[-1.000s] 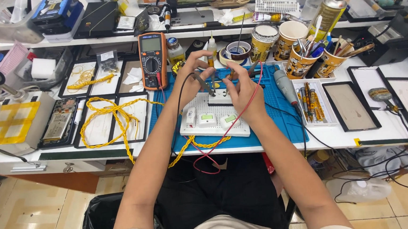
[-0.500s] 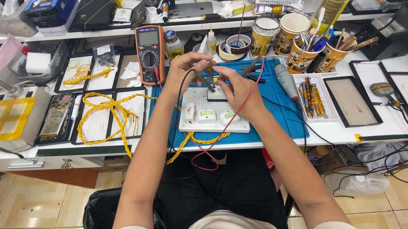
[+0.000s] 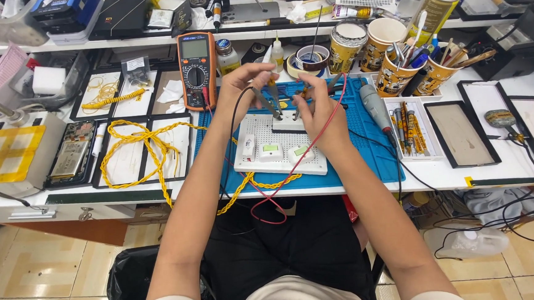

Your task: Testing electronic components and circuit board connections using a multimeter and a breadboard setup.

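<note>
left hand (image 3: 244, 86) grips black probe (image 3: 266, 102) | right hand (image 3: 317, 107) grips red probe | white board (image 3: 279, 144) just below

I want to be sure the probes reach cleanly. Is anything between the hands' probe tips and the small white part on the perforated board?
Nothing visible is. The left hand and right hand hold their probes directly over the small white part on the white perforated board; the leads trail off toward the person.

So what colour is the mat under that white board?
Blue mat, clearest in the head view.
</note>
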